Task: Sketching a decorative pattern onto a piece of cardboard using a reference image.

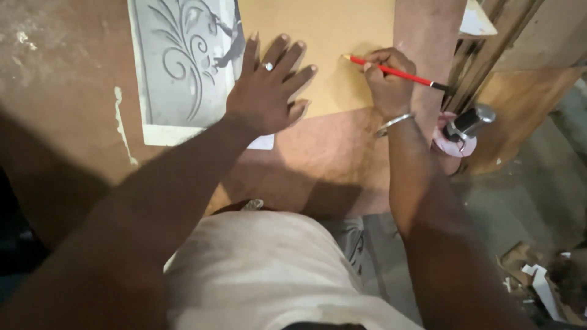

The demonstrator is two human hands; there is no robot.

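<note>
Leftmost, a grey printed sheet (183,61) with a floral scroll pattern, flat on the brown desk (67,85). Next, left hand (269,85) released, fingers spread, pressing flat across sheet edge and tan board (330,36). Further right, right hand (388,82) grasping a red pencil (397,73), tip touching the board. Beyond, a chrome-topped tool (468,122).

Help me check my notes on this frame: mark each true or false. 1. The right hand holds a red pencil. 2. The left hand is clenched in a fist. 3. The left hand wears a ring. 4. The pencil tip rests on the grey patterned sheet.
1. True: the right hand grips the red pencil.
2. False: the left hand lies flat, fingers spread.
3. True: a ring shows.
4. False: the tip is on the tan board, not the patterned sheet.
</note>
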